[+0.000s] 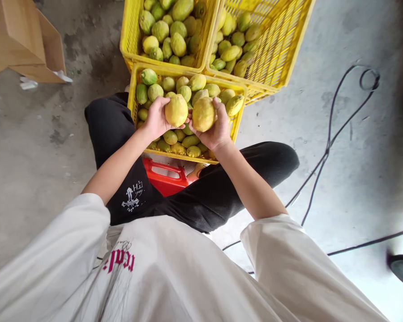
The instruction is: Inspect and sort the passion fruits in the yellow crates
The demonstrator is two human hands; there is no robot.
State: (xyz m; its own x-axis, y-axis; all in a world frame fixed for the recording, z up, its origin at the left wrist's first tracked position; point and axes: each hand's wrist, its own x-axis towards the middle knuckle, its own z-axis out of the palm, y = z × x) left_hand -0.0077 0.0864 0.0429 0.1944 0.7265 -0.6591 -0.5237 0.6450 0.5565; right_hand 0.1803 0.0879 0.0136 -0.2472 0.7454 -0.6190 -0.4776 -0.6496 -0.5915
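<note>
Both hands are half closed, each curled around one yellow fruit, over the near crate [174,155] at the upper centre of the frame. The left hand [156,120] holds the left-hand fruit [176,110], thumb along its upper side, fingers passing underneath. The right hand [220,127] cups the right-hand fruit [203,115], thumb at its upper right, some fingertips showing at its lower left. The two fruits sit side by side, a narrow gap between them; I cannot tell whether the fingertips of the two hands touch there. Most of the fingers are hidden behind the fruits, and the hands and forearms cover part of the crate's contents. The upper left crate [129,33] and upper right crate [282,49] are cut off by the top edge. A red object [168,182] below the near crate is partly hidden by the black trousers [208,201]. Held fruits: rounded, mostly yellow; the right one looks more uneven, with faint brownish marks. Fruits in the near crate: mixed green and yellow.
</note>
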